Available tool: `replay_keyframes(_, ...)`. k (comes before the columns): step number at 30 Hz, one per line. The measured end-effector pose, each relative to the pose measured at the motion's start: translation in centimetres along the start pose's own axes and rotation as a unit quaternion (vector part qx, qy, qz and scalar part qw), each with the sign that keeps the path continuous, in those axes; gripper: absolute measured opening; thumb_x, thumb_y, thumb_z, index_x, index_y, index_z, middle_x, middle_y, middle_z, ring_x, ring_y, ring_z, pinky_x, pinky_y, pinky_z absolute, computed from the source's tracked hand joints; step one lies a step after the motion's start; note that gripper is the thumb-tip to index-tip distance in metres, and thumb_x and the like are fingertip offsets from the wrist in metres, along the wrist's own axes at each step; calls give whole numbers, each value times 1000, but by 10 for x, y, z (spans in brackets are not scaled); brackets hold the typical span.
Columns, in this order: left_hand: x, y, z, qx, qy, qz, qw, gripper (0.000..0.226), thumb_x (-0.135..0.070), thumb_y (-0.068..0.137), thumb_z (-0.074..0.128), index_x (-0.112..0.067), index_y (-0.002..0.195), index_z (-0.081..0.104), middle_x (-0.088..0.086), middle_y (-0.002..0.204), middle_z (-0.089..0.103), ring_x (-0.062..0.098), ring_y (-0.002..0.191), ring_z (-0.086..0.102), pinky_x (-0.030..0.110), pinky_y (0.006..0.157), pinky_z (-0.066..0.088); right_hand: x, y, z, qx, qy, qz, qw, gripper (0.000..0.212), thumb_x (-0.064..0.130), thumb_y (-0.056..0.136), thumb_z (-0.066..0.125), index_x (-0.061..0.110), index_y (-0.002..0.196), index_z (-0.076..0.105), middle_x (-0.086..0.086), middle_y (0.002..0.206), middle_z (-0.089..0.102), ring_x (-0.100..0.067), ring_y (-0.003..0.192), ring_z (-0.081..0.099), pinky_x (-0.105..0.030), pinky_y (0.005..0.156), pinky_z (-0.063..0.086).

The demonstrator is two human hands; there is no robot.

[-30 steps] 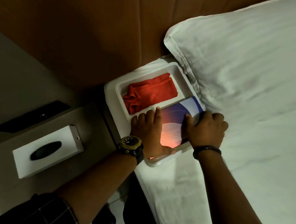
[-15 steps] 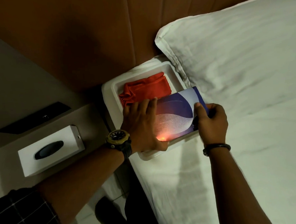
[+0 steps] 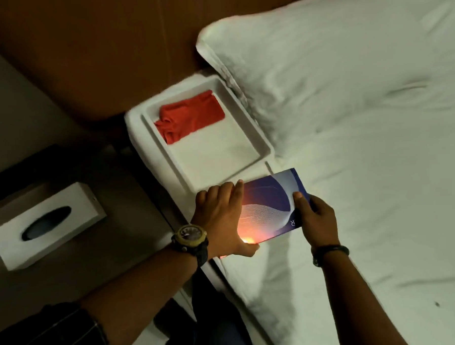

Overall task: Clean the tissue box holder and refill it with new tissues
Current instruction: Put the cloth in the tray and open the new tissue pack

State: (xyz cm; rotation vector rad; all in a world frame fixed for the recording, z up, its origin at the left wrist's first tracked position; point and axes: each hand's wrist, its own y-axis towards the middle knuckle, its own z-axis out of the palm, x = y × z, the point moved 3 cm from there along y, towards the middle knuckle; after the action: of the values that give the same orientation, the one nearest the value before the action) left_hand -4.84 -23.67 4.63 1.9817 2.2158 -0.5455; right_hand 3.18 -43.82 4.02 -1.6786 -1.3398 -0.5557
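White bed (image 3: 365,165), tissue pack (image 3: 270,209) marked "R"

Left hand (image 3: 219,216), right hand (image 3: 316,220) gripping.

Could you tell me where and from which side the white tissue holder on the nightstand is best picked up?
Probably by its two long side walls, coming from above. The holder lies flat with its oval slot up, its sides look free, and a hand likely spans its narrow width more easily than its length.
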Motion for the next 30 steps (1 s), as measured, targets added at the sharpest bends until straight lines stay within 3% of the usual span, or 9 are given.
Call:
replay_keyframes(4, 7, -11, 59, 89, 4, 6, 996, 142, -91, 42, 58, -12, 151, 16, 7, 146, 39, 29, 125, 47, 43, 101, 41, -50, 3, 12, 23, -64, 15, 998, 33, 36, 95, 57, 12, 74, 64, -11, 70, 69, -23, 67, 65, -33, 66, 51)
replay_keyframes(9, 14, -36, 93, 45, -201, -89, 974, 74, -57, 82, 63, -14, 140, 44, 11, 133, 59, 32, 118, 58, 44, 91, 50, -74, 20, 31, -29, -232, -32, 972, 38, 43, 95, 53, 7, 99, 61, -21, 91, 63, -41, 93, 58, -38, 75, 42)
replay_keyframes(13, -31, -71, 117, 88, -332, -220, 913, 47, -55, 85, 52, -17, 109, 64, 4, 99, 73, 27, 95, 66, 36, 79, 50, -47, 31, 45, 27, -240, -35, 970, 58, 44, 94, 54, 15, 143, 41, -21, 127, 54, -39, 118, 49, -40, 94, 41)
replay_keyframes(16, -64, -80, 131, 109, -451, -269, 844, 39, -49, 81, 52, -19, 100, 69, -3, 91, 73, 16, 83, 67, 28, 77, 51, -28, 40, 58, 141, -276, -109, 945, 63, 41, 93, 57, 17, 147, 36, -17, 135, 53, -36, 122, 50, -36, 96, 40)
replay_keyframes(18, -63, -68, 135, 68, -540, -335, 770, 16, -34, 85, 67, -21, 94, 64, -1, 83, 68, 17, 76, 61, 27, 71, 46, -23, 47, 59, 187, -293, -118, 930, 63, 42, 91, 60, 16, 145, 39, -15, 135, 55, -33, 124, 50, -33, 96, 40)
replay_keyframes(20, -49, -49, 131, 27, -614, -384, 689, 23, -20, 84, 73, -24, 99, 57, 0, 80, 62, 16, 72, 57, 31, 70, 45, -23, 51, 58, 221, -310, -123, 916, 59, 42, 89, 63, 14, 139, 47, -13, 130, 59, -32, 120, 53, -31, 91, 40)
replay_keyframes(21, -40, -39, 127, 25, -630, -389, 671, 27, -20, 83, 74, -26, 103, 55, -1, 79, 62, 13, 67, 58, 29, 66, 48, -23, 53, 58, 235, -316, -125, 911, 55, 41, 88, 65, 13, 133, 51, -12, 125, 62, -31, 116, 56, -30, 86, 40)
replay_keyframes(24, -20, -18, 113, 75, -657, -389, 641, 24, -28, 85, 72, -33, 102, 56, -2, 93, 66, 11, 68, 66, 22, 52, 53, -17, 58, 59, 261, -327, -114, 901, 47, 43, 86, 67, 10, 117, 57, -10, 111, 66, -30, 103, 60, -28, 76, 39)
replay_keyframes(30, -11, -20, 101, 119, -672, -402, 610, 45, -29, 82, 75, -27, 121, 53, -1, 117, 64, 23, 84, 69, 32, 67, 59, 2, 45, 56, 264, -303, -123, 908, 46, 40, 84, 70, 13, 119, 58, -7, 108, 67, -27, 103, 61, -37, 88, 49)
